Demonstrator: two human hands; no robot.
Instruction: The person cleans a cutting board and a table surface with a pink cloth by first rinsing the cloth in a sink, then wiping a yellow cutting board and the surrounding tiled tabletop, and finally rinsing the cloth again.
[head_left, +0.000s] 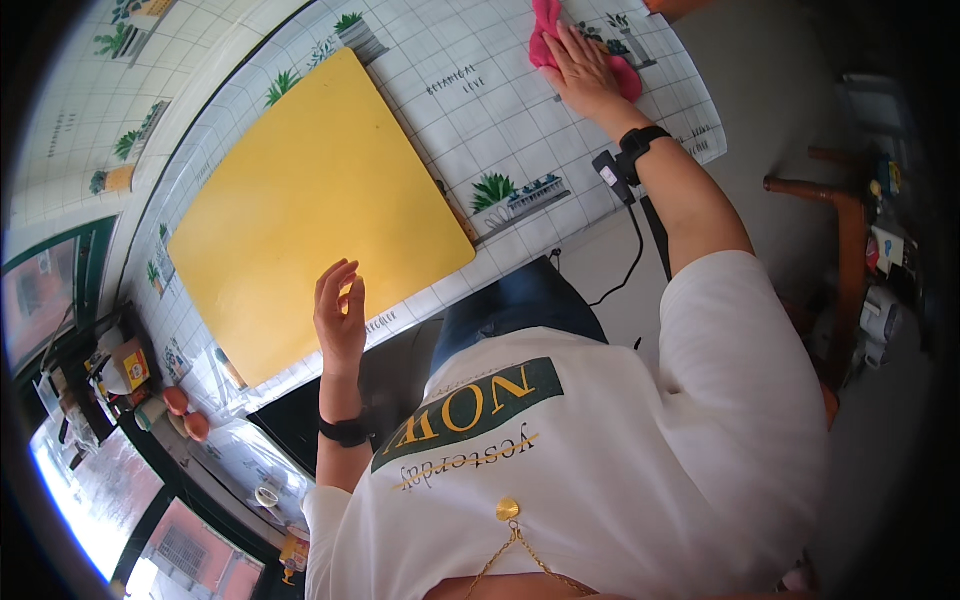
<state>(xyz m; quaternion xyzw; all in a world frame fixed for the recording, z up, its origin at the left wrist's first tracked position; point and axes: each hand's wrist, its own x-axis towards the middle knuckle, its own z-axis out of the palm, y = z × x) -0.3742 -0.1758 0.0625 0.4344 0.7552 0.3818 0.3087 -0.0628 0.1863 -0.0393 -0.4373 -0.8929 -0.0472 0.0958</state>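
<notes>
My right hand (583, 75) lies flat, fingers spread, on a pink cloth (628, 77) at the far right part of the table. The cloth rests on a white grid-patterned table cover (457, 135) printed with potted plants. Over the near left part of a large yellow board (300, 180) is my left hand (341, 311), its fingers loosely curled and holding nothing. Whether it touches the board I cannot tell. Each wrist wears a black band. Beside the right wrist, near the table's front edge, sits a small black device (613, 176) with a cable.
The black cable (634, 259) hangs over the front edge. A wooden chair (847, 247) stands to the right of the table. At the left, a yellow and red box (135, 367) and several reddish round objects (186, 412) are near the green-framed windows.
</notes>
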